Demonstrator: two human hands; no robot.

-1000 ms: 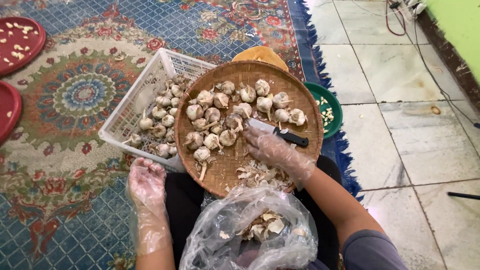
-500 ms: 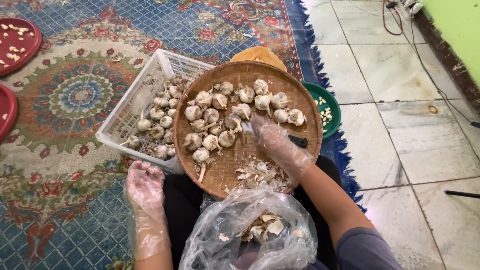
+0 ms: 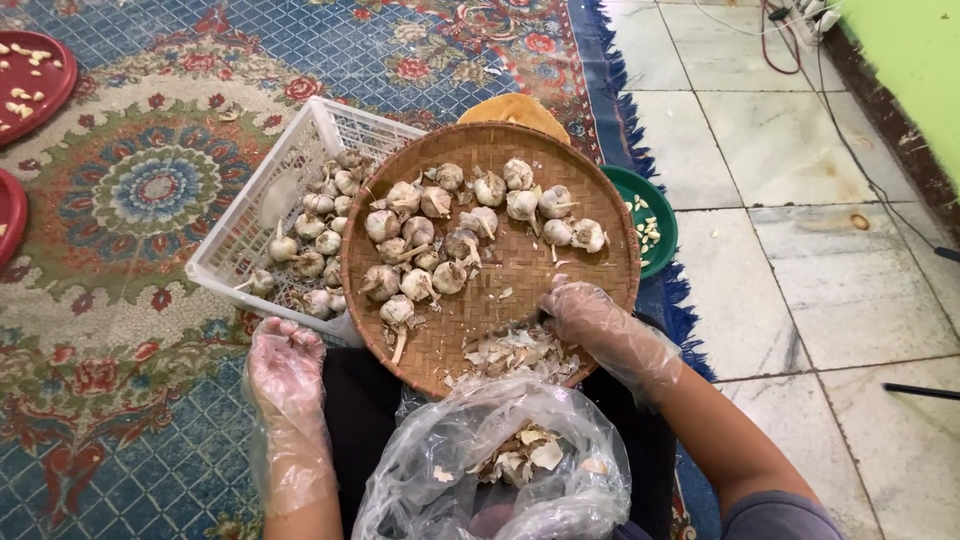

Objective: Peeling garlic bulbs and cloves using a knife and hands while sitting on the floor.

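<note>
A round woven tray [image 3: 600,215] rests across my lap with several whole garlic bulbs [image 3: 440,235] on its far half. A pile of dry garlic skins [image 3: 515,350] lies at its near rim. My right hand [image 3: 590,315], in a thin clear glove, is cupped on the tray against that pile; what is under the palm is hidden. My left hand [image 3: 285,365], also gloved, hangs loosely curled beside the tray's left rim, with nothing seen in it. A clear plastic bag [image 3: 490,465] holding garlic skins gapes below the tray.
A white plastic basket [image 3: 250,225] with more garlic bulbs sits left of the tray. A green bowl [image 3: 655,200] of peeled cloves stands at the right. Two red trays [image 3: 35,70] lie far left on the patterned carpet [image 3: 150,190]. Tiled floor [image 3: 790,250] and cables are to the right.
My right hand has drawn back from the tray's middle to its near rim, pushing skins together. The black-handled knife seen earlier no longer shows. My left hand has barely moved.
</note>
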